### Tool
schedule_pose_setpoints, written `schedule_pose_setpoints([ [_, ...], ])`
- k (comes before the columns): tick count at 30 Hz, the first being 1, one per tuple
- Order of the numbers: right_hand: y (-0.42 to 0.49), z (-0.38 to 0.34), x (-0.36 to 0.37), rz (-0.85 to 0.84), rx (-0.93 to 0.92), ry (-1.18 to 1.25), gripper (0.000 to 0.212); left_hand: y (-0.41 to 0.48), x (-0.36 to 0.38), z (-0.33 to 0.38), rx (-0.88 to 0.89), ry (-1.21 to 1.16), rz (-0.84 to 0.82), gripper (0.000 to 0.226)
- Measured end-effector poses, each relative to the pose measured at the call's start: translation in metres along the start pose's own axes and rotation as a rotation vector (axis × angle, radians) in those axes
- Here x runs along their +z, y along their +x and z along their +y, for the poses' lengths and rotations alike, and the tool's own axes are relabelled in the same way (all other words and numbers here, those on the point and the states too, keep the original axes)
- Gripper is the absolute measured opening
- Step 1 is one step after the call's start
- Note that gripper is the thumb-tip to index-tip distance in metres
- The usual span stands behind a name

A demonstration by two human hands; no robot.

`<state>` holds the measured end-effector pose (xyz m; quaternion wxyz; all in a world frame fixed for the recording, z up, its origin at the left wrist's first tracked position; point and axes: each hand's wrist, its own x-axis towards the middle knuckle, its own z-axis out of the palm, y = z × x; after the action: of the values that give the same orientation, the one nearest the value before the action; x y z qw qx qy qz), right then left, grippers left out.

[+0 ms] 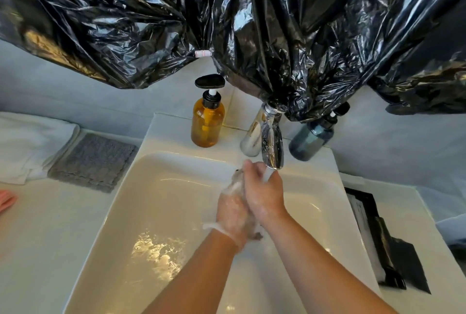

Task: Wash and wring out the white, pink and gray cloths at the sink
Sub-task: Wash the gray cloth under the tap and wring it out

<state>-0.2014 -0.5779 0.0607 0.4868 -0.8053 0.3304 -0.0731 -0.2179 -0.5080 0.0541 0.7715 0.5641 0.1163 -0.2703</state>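
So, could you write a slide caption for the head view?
Left hand and right hand pressed together under the faucet, over the sink.

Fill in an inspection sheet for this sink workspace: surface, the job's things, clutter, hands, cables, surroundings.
Surface: white counter with an inset sink; water lies in the basin.
Job's things: white cloth folded at the left; gray cloth beside it; pink cloth at the left edge, mostly out of view; tap running.
Clutter: amber pump bottle and blue bottle behind the basin; black items on the right counter.
Hands: left hand, foamy, and right hand clasp under the tap round a gray wad, mostly hidden.
Cables: nothing seen.
Surroundings: black plastic sheeting hangs over the wall above.
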Motion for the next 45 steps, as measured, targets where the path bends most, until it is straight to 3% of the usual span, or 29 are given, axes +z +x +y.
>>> schedule_pose_setpoints([
  [1,0.002,0.001,0.001,-0.012,-0.010,-0.001,0.063,-0.002,-0.003,0.000,-0.064,-0.044,-0.034,0.036],
  [3,-0.001,0.005,-0.003,-0.020,-0.009,-0.020,0.042,-0.008,-0.008,-0.002,-0.103,-0.049,-0.099,0.058],
  [5,-0.006,0.017,-0.013,-0.042,0.082,0.149,0.033,-0.014,-0.013,-0.001,-0.068,-0.085,-0.133,0.055],
  [7,-0.020,0.027,-0.026,-0.116,0.220,0.476,0.027,-0.014,-0.020,0.001,-0.039,-0.167,-0.039,0.040],
  [9,-0.040,0.036,-0.033,-0.167,0.276,0.647,0.022,-0.003,-0.025,0.000,-0.029,-0.299,0.104,0.030],
  [12,-0.071,0.050,-0.024,-0.172,0.160,0.541,0.017,0.011,-0.013,-0.003,-0.073,-0.393,0.135,0.058],
  [16,-0.068,0.040,-0.017,-0.028,0.027,0.382,0.018,0.016,0.010,0.004,-0.012,-0.197,-0.006,0.047],
  [20,-0.047,0.015,-0.020,-0.056,0.028,0.312,0.034,0.016,0.015,0.009,0.136,0.187,0.074,0.024],
  [22,-0.032,0.007,-0.021,-0.051,0.015,0.318,0.024,0.005,0.015,0.001,0.158,0.278,0.048,0.023],
  [24,-0.023,-0.005,-0.026,-0.118,0.039,0.260,0.013,-0.007,0.012,-0.002,0.059,0.144,0.045,0.031],
  [27,-0.019,0.008,-0.038,-0.344,0.167,0.437,0.030,-0.012,-0.005,-0.008,-0.093,-0.065,-0.093,0.059],
  [29,-0.021,0.015,-0.046,-0.423,0.314,0.636,0.034,-0.016,-0.015,-0.004,-0.016,-0.091,-0.136,0.064],
  [32,-0.025,0.030,-0.059,-0.538,0.255,0.728,0.029,-0.006,-0.018,-0.004,0.084,-0.037,-0.058,0.052],
  [34,-0.023,0.039,-0.056,-0.481,0.137,0.624,0.025,0.012,-0.016,-0.004,0.103,-0.119,0.017,0.040],
  [37,-0.032,0.051,-0.037,-0.351,-0.111,0.369,0.019,0.030,-0.008,-0.001,0.059,-0.250,0.056,0.053],
  [39,-0.040,0.055,-0.025,-0.213,-0.216,0.279,0.025,0.036,-0.001,-0.002,0.088,-0.213,0.076,0.053],
  [41,-0.045,0.048,-0.020,-0.114,-0.265,0.343,0.029,0.031,0.003,-0.001,0.134,-0.164,0.028,0.049],
  [45,-0.024,0.029,-0.022,-0.010,-0.268,0.345,0.032,0.017,0.014,-0.006,0.300,0.118,-0.042,0.026],
])
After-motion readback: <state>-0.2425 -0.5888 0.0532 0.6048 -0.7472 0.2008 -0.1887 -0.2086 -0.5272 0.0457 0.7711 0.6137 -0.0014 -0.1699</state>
